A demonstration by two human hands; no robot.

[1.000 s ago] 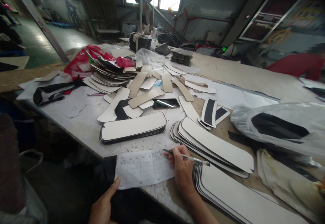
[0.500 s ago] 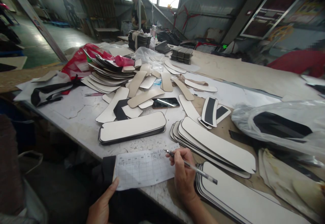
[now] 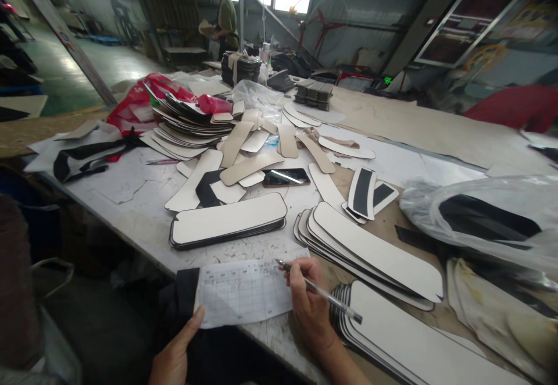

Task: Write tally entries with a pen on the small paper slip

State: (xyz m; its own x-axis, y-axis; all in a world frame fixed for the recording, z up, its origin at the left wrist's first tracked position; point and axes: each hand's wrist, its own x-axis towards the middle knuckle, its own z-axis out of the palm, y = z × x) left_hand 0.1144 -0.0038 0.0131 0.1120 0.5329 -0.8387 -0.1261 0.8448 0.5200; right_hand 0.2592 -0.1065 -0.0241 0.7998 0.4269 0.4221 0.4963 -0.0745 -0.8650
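A pen (image 3: 322,293) is pinched in my right hand (image 3: 310,303), its tip over the upper right part of a paper form (image 3: 242,300) with a printed grid and handwriting. My left hand (image 3: 176,347) grips the form's lower left corner, thumb on top; its other fingers are mostly hidden. Dark material (image 3: 185,292) shows beside the form's left edge. Just beyond the form lies a neat stack of white, dark-edged strips (image 3: 229,219). Right of my right hand are two more stacks of long white pieces, one farther (image 3: 375,248) and one nearer (image 3: 418,338).
A phone (image 3: 286,177) lies among loose beige and white pieces (image 3: 250,168). At the right sits a clear plastic bag (image 3: 418,199) with dark contents. A red bag (image 3: 135,103) and piled pieces (image 3: 187,135) stand at the back left. A person (image 3: 226,15) stands beyond the table.
My right hand and the pen have shifted a little left over the form. The person in the background has moved left, and a beige piece now shows in their hands.
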